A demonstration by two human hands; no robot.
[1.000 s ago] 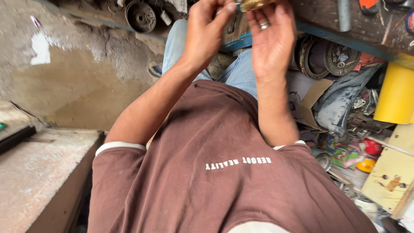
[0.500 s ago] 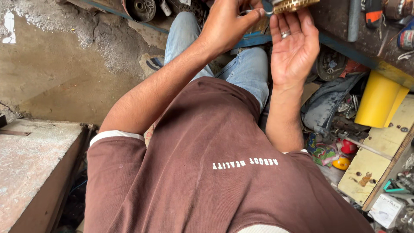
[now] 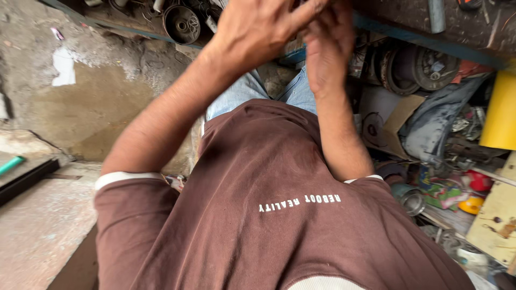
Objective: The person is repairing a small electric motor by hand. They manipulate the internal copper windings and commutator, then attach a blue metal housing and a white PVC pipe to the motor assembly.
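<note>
Both your hands are up at the far edge of the view, pressed close together over the workbench edge (image 3: 408, 37). Your left hand (image 3: 258, 29) has its fingers curled and bunched, reaching across toward your right hand (image 3: 328, 48), which stands with its palm turned in against them. Whatever you are working sits between the fingertips and runs off the top of the frame, so I cannot tell what either hand grips, or how tightly. The two hands touch, right above your knees in the blue jeans (image 3: 242, 91).

Keep your elbows tucked as they are; that braces the wrists. Let one hand steady and the other do the fine turning, and bring the work a little nearer so you can see it.

Mind the clutter: a round metal housing (image 3: 181, 24) far left under the bench, pulleys (image 3: 424, 67) and a yellow container (image 3: 497, 110) at right.
</note>
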